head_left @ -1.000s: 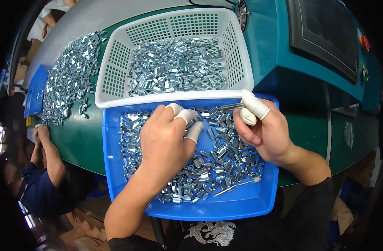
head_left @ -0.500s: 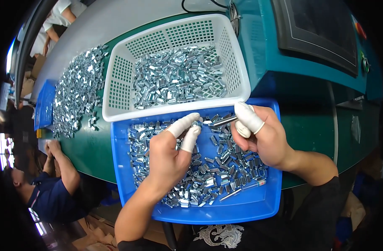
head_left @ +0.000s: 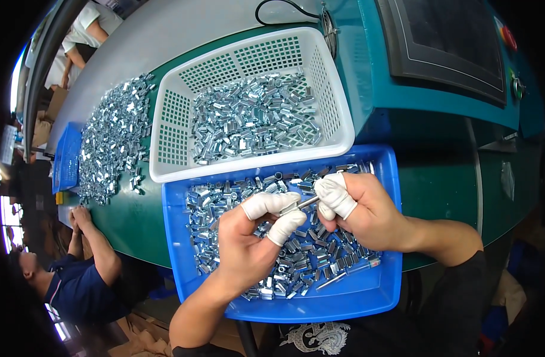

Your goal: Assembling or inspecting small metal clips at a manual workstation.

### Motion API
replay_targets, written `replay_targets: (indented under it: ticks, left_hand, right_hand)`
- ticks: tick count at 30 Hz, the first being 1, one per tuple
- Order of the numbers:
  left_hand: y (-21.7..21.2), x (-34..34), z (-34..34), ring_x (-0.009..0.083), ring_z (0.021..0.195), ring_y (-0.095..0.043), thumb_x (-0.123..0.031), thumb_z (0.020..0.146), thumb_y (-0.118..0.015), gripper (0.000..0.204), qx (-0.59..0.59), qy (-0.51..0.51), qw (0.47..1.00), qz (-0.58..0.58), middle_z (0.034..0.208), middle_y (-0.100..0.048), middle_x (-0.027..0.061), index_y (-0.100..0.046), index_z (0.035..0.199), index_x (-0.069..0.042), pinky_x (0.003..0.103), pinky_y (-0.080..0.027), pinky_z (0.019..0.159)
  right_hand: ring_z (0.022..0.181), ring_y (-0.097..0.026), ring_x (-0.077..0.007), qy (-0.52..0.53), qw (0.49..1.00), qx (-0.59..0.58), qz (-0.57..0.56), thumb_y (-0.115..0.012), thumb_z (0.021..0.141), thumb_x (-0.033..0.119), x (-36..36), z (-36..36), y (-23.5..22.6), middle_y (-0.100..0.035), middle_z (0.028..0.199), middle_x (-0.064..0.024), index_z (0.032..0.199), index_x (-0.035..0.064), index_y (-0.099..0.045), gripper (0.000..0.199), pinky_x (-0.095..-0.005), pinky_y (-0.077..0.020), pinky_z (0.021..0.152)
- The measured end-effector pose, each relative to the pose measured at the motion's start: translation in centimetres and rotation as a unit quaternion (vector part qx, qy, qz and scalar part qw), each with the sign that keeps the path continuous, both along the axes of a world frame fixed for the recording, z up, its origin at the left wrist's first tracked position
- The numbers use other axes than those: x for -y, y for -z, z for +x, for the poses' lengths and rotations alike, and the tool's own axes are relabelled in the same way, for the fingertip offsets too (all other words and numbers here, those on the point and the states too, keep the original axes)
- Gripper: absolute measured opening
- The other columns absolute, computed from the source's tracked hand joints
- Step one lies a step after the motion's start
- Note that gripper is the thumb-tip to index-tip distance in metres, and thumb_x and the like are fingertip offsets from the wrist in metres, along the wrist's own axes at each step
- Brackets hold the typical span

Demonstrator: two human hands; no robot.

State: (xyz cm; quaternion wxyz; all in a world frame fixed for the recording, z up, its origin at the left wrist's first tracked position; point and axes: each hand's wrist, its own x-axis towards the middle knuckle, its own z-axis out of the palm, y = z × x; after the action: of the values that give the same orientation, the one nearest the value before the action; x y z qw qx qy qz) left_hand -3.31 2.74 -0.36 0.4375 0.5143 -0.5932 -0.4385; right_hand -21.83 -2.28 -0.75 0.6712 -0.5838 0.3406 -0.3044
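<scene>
Green tabletop (head_left: 123, 229) spreads left of the grip, with a white basket (head_left: 254, 166) ahead and a blue tray (head_left: 367, 291) beneath. Covered fingertips of the left hand (head_left: 247, 245) pinch a small metal piece (head_left: 289, 209); just right of it, the right hand (head_left: 372, 213) clasps a slim rod (head_left: 308, 203) pointing at its end. Likely light, stiff and slick, the piece is best held by its sides.

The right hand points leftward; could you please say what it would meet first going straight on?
Most likely the left hand, at the small silver metal piece pinched in its white-covered fingertips; the slim silver metal rod the right hand holds leads that way, though depth is unclear.
</scene>
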Motion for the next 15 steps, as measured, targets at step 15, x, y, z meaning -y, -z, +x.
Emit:
replay_targets:
  ticks: [15]
  left_hand:
    - [-0.3,0.5,0.1,0.0124,0.058,-0.054,-0.018,0.071,-0.078,0.028,0.062,-0.019,0.993,-0.099,0.067,-0.06,0.0052,-0.064,0.087,0.001,0.024,-0.044,0.054]
  right_hand:
    - [0.043,-0.036,-0.0047,-0.074,0.977,0.035,0.195,-0.035,0.098,0.035,0.6,-0.3,-0.6,-0.052,0.056,-0.0026,0.065,0.0083,-0.048,0.045,-0.0202,-0.0292,0.042]
